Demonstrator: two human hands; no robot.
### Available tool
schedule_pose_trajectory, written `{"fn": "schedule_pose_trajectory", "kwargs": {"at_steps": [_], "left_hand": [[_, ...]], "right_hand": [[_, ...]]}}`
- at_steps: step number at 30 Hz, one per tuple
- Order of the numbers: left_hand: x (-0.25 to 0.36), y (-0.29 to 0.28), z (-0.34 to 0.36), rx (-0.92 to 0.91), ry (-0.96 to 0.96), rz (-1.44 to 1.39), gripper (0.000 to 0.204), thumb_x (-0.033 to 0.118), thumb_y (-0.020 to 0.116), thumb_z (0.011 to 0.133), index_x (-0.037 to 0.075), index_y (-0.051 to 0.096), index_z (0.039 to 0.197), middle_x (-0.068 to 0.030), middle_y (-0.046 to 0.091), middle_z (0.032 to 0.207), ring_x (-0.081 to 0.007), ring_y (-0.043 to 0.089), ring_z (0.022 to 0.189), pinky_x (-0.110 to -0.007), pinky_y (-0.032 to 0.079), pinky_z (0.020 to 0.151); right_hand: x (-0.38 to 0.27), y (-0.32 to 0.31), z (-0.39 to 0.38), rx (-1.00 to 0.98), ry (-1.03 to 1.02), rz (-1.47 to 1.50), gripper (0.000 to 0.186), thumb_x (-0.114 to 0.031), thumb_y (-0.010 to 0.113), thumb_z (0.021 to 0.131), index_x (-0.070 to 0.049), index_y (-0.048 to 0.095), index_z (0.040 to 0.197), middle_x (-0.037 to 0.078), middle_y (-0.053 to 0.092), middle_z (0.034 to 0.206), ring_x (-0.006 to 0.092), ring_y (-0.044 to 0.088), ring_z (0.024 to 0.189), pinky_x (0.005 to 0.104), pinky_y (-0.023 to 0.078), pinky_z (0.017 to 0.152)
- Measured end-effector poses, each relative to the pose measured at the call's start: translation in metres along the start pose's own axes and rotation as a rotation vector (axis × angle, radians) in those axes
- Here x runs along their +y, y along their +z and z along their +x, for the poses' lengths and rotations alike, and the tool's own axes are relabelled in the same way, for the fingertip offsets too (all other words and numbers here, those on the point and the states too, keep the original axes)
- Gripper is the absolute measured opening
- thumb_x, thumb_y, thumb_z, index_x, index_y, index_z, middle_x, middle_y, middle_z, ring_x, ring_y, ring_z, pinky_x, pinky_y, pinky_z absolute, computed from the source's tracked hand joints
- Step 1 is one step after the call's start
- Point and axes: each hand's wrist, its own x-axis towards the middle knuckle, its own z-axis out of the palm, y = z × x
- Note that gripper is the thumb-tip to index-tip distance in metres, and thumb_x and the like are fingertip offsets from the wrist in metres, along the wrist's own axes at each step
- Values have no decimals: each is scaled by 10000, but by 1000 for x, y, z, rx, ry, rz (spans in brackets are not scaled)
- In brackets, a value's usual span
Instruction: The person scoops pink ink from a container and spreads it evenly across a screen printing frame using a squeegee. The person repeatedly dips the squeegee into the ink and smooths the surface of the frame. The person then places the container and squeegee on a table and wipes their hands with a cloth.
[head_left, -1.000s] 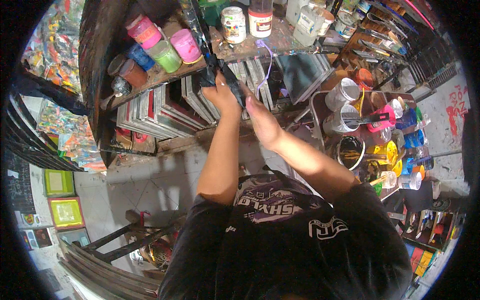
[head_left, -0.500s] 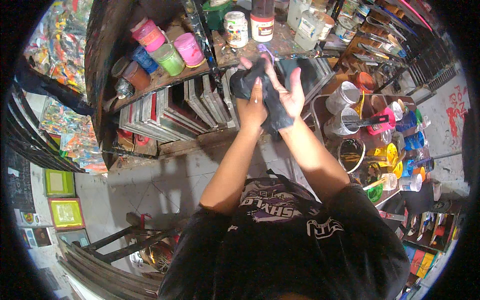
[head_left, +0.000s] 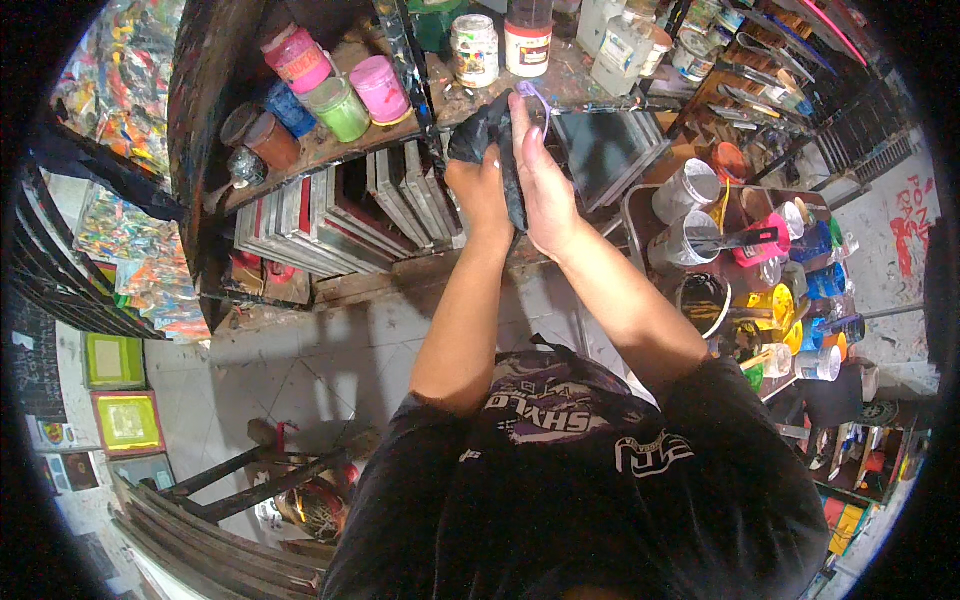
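Note:
A dark, crumpled cloth (head_left: 482, 132) is pressed between both my hands in front of a paint-stained shelf. My left hand (head_left: 478, 190) grips the cloth from below and to the left. My right hand (head_left: 545, 180) lies flat against its right side, fingers pointing up, with a smear of purple paint at the fingertips. Just beyond the hands stands a dark framed screen (head_left: 600, 148) leaning on the bench. Under the shelf, a row of framed screens (head_left: 340, 215) stands on edge.
Pink, green and blue paint jars (head_left: 335, 85) sit on the shelf at the upper left, white jars (head_left: 500, 42) behind the hands. A tray of open paint pots and tools (head_left: 745, 270) is at the right. A tiled floor (head_left: 300, 370) and stacked frames (head_left: 200, 540) lie below left.
My hands have drawn together and risen toward the shelf; the right hand, apart a second ago, now presses flat against the cloth held in the left.

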Motion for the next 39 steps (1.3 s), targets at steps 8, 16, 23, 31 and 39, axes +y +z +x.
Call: {"fn": "schedule_pose_trajectory", "kwargs": {"at_steps": [8, 16, 23, 31, 39], "left_hand": [[0, 3, 15, 170, -119, 425, 140, 38, 625, 742, -41, 642, 856, -152, 674, 769, -247, 645, 672, -372, 479, 638], [-10, 10, 24, 129, -5, 590, 140, 58, 632, 735, -45, 638, 831, -203, 647, 721, -341, 631, 656, -403, 470, 616], [-14, 7, 29, -70, -157, -89, 195, 61, 581, 785, -20, 620, 959, -125, 659, 849, -209, 614, 701, -344, 476, 649], [-13, -4, -43, -800, 419, 1136, 617, 71, 590, 700, -62, 376, 1264, -273, 222, 1397, -438, 355, 1210, -419, 377, 949], [16, -31, -30, -1134, 109, 611, 734, 81, 585, 767, -87, 186, 1360, -286, 248, 1386, -392, 269, 1299, -402, 199, 1085]], "right_hand": [[3, 9, -15, 10, 62, -268, 759, -521, 226, 945, 35, 16, 1416, 140, -21, 1507, 205, -26, 1391, 317, -23, 1109], [4, 2, -32, 26, 20, 46, 826, -570, 221, 921, 66, 14, 1405, 149, -27, 1505, 210, -63, 1388, 326, -58, 1102], [-11, -60, -57, 117, 202, 635, 878, -748, 341, 781, -119, 270, 1390, 139, 193, 1474, 285, 184, 1343, 487, 163, 1054], [15, -68, -54, 303, 396, -13, 345, -285, 495, 933, -22, 520, 1155, 76, 584, 1079, 140, 514, 983, 286, 403, 869], [4, -75, -60, -104, 366, -272, 495, -434, 402, 947, 1, 623, 864, 48, 630, 754, 117, 544, 663, 279, 457, 639]]}}
